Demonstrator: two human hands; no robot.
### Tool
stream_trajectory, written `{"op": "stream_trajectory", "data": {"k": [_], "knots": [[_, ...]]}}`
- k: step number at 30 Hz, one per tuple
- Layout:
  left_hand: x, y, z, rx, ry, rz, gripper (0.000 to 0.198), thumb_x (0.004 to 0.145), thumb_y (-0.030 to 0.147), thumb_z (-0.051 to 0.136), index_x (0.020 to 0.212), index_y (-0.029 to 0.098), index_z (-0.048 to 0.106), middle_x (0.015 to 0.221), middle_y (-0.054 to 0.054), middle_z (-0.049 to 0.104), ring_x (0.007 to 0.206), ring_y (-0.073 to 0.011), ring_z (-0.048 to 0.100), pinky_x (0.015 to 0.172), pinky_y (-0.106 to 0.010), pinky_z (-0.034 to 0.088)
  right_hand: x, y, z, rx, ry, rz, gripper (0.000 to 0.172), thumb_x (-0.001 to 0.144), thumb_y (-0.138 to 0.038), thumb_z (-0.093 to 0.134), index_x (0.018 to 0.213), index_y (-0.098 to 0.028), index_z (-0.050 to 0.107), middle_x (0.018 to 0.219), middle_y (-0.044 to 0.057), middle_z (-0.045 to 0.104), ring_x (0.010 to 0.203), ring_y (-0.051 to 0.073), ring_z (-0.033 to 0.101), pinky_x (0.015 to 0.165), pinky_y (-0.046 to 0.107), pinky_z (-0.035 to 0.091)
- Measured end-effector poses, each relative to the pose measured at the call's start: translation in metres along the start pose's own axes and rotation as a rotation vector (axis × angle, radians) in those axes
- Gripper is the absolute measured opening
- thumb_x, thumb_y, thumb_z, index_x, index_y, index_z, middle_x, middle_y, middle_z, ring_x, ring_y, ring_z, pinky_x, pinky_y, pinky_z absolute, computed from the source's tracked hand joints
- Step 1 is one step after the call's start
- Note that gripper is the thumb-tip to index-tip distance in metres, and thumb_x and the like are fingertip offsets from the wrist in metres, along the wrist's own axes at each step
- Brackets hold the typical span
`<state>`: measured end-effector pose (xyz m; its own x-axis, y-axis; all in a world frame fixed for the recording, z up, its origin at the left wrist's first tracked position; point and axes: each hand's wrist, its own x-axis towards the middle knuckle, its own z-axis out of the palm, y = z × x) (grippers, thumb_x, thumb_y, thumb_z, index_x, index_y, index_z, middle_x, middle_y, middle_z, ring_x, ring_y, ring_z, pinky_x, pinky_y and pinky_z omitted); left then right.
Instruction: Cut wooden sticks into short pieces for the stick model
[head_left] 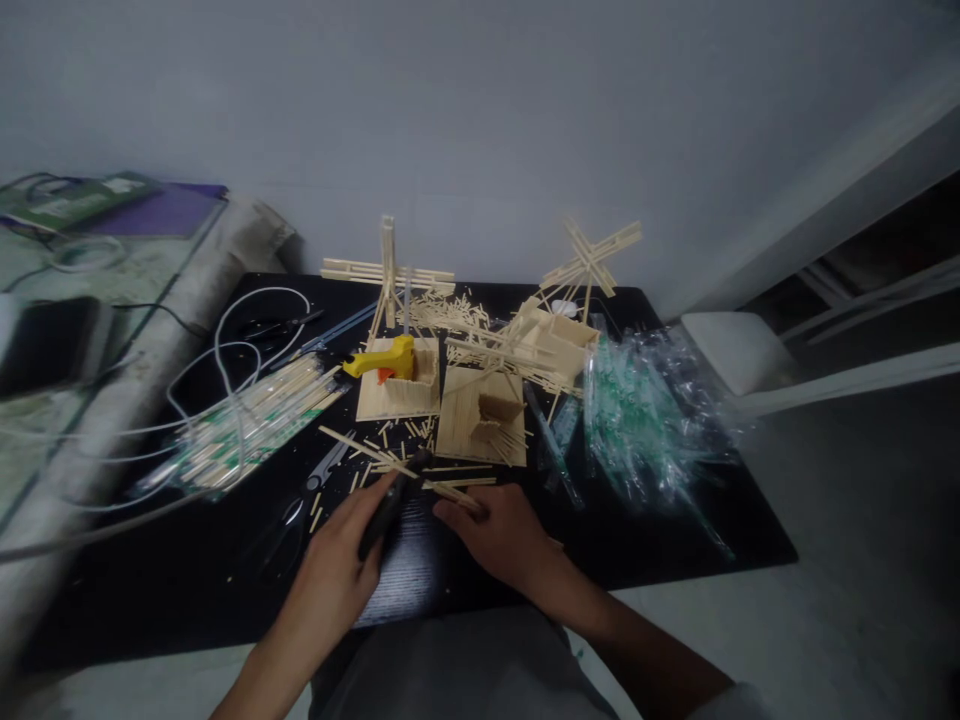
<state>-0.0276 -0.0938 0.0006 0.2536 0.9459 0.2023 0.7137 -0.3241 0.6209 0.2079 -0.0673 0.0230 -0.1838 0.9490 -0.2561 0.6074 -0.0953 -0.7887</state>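
Over the front of the black table, my left hand [341, 550] is closed around a dark hand tool [386, 512] that looks like pliers. Its head meets some thin wooden sticks [367, 447] that slant across it. My right hand [502, 530] grips a small bundle of wooden sticks [454, 493], whose ends point left toward the tool. Just beyond the hands lies a square wooden stick base [459, 420] with a small box-like part on it. Left of that, a yellow glue gun [386, 360] rests on a second stick base [375, 400].
Scissors [326, 465] and cut stick pieces lie left of the hands. Packs of sticks [255, 420] sit farther left under loose white cables [217, 350]. Crumpled clear plastic wrappers [652, 420] cover the right side. Crossed stick frames [589, 258] stand at the back by the wall.
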Motion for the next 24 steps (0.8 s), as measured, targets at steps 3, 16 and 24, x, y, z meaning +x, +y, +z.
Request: {"op": "stream_trajectory", "data": {"k": [3,16,24], "knots": [[-0.001,-0.015,-0.01,0.051,0.06,-0.085,0.048,0.098,0.026,0.051,0.146,0.02,0.055,0.139,-0.01,0.071,0.124,-0.0268,0.07,0.106,-0.037,0.055,-0.002,0.006,-0.001,-0.121,-0.015,-0.015,0.043,0.092,-0.053,0.07,0.068,-0.018,0.064,0.062,0.0,0.063,0.059,0.015,0.057,0.059,0.026,0.036],[-0.002,0.005,-0.012,-0.018,-0.241,-0.259,0.042,0.098,0.059,0.053,0.087,0.022,0.069,0.083,-0.004,0.077,0.076,-0.0226,0.075,0.07,-0.029,0.053,0.0,0.048,0.022,-0.107,0.169,-0.447,0.029,0.093,-0.004,0.059,0.115,-0.02,0.072,0.112,0.013,0.068,0.109,0.029,0.063,0.098,0.05,0.055],[0.001,0.011,-0.012,0.016,-0.444,-0.183,0.046,0.106,0.052,0.038,0.084,0.021,0.066,0.086,-0.007,0.069,0.084,-0.0239,0.07,0.077,-0.034,0.05,0.007,0.015,-0.036,0.4,-0.352,-0.448,0.057,0.085,-0.005,0.062,0.137,-0.028,0.062,0.141,0.008,0.059,0.111,0.019,0.067,0.086,0.03,0.059]]}}
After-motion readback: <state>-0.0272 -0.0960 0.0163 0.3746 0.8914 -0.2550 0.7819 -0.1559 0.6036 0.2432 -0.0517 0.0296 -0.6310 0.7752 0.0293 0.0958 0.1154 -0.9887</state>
